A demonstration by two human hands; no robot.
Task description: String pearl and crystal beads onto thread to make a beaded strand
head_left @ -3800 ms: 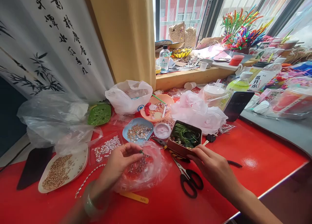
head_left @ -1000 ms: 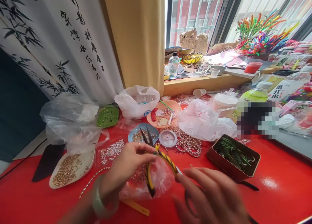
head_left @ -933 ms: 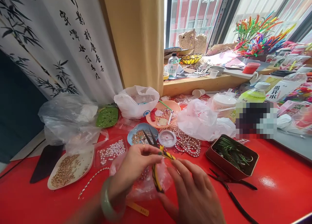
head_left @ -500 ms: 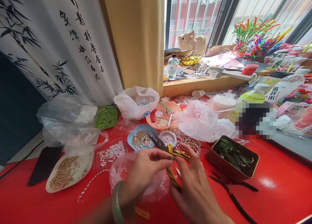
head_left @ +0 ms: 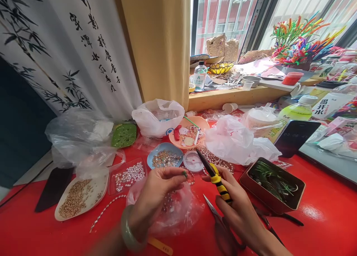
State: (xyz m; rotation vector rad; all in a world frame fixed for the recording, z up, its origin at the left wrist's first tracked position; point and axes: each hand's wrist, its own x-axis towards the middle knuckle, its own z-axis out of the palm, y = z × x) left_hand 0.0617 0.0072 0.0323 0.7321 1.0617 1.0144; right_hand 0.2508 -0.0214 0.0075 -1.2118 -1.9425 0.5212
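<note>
My right hand [head_left: 235, 202] is wrapped round long-nose pliers [head_left: 216, 176] with yellow and black handles. Their dark jaws look closed and point up and away. To the left, my left hand [head_left: 163, 191] has thumb and forefinger pinched together; a dark green spot shows at the thumb tip, and whatever they hold is too small to make out. Beneath the hands lies a clear plastic bag [head_left: 178, 215] with beads inside. Scissors [head_left: 216, 211] lie partly under my right hand. Just beyond are a blue dish of beads [head_left: 152, 160] and a small round white container [head_left: 193, 161].
Pearl-like beads fill a clear tray [head_left: 129, 176]; gold beads lie on a cream plate [head_left: 97, 201]. A dark box [head_left: 272, 191] of green strands stands right, with black-handled pliers [head_left: 290, 219] beside it. Farther back are plastic bags [head_left: 231, 139], a peach dish [head_left: 205, 126] and a phone [head_left: 298, 137].
The pliers have moved right, away from my left hand, and their jaws have come together. The scissors show more fully. My left hand stays pinched; the view has shifted slightly.
</note>
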